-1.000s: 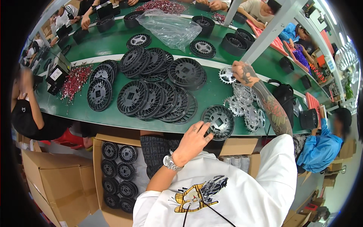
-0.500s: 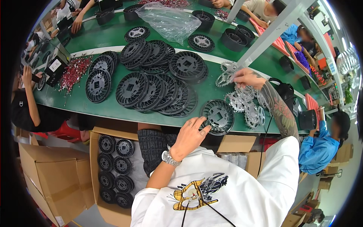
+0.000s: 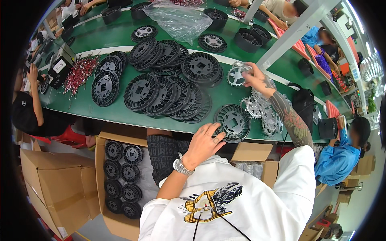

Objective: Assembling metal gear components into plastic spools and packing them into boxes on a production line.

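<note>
A black round finned disc [image 3: 241,134] with a square centre lies face up at the table's near edge. My left hand [image 3: 204,145] is at its left rim, fingers apart, with the index finger and thumb touching the rim. Farther right, my right hand [image 3: 259,82] pinches a silver toothed disc with spokes [image 3: 235,74] by its right side, above the table; its fingertips are slightly blurred. Below that hand, a heap of silver toothed discs [image 3: 268,116] lies on the green table. Left of it lie overlapping stacks of black finned discs [image 3: 161,96].
Red-and-silver small parts [image 3: 80,76] are piled at left. Behind the stacks lie a clear plastic bag [image 3: 177,22] and black drums [image 3: 247,40]. A grey post [image 3: 287,38] rises behind my right hand. An open carton [image 3: 120,229] holds black discs below. Co-workers sit around.
My right hand has lifted the silver toothed disc a little away from the heap and turned its face more toward view. My left hand stays at the black disc's rim.
</note>
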`<state>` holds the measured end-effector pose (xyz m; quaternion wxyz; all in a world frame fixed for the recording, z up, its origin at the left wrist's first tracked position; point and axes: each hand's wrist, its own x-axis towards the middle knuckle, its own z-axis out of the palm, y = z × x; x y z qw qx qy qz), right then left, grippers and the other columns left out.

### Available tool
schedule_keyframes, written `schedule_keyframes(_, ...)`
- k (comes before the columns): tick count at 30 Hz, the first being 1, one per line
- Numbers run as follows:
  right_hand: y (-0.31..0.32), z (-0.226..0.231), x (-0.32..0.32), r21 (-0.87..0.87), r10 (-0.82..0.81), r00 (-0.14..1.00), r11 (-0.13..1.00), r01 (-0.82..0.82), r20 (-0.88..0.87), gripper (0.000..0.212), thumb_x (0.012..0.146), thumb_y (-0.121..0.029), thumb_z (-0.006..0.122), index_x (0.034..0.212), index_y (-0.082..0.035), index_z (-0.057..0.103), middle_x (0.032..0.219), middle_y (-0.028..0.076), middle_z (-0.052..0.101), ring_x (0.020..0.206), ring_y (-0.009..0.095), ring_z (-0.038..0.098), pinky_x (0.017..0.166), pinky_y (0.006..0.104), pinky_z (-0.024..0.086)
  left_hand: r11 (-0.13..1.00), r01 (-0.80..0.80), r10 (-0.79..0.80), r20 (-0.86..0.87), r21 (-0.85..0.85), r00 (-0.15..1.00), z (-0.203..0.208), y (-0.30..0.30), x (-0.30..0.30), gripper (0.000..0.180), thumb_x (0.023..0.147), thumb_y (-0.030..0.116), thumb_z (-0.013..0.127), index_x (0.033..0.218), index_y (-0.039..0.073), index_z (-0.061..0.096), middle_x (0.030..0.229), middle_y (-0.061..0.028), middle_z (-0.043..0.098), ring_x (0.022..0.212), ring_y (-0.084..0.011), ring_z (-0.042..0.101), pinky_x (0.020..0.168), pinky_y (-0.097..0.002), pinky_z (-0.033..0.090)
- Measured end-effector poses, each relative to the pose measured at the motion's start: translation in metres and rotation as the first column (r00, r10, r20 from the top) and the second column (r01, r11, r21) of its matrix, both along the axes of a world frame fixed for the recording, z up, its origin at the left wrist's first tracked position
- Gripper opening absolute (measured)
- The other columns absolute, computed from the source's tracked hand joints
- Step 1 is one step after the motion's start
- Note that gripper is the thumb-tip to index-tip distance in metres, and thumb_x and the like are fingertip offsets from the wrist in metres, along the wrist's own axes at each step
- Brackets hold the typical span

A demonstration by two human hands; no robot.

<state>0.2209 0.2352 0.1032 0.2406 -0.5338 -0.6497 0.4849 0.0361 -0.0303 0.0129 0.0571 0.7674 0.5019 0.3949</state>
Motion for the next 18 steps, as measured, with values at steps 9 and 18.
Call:
schedule_keyframes(9,0.010,-0.014,0.025,0.639,0.091,0.767,0.494,-0.589,0.636,0.021,0.086,-0.012,0.070,0.103,-0.002,0.064,0.106,0.018,0.062,0.093,0.036,0.064,0.080,0.0458,0.052,0.996,-0.042,0.036,0.081,0.073,0.996,-0.008,0.000,0.002,0.039,0.078,0.029,0.084,0.110,0.014,0.069,0.122,-0.0145,0.060,0.110,-0.0373,0.063,0.090,-0.0443,0.056)
schedule_keyframes(18,-0.053,0.036,0.017,0.683,-0.109,0.679,0.233,-0.693,0.726,0.013,0.083,-0.013,0.074,0.092,-0.004,0.072,0.120,0.012,0.067,0.108,0.034,0.065,0.088,0.0434,0.055,0.993,-0.096,0.088,0.106,0.070,0.990,-0.016,-0.001,-0.004,0.042,0.076,0.030,0.085,0.108,0.009,0.068,0.122,-0.0164,0.061,0.116,-0.0377,0.063,0.095,-0.0444,0.055)
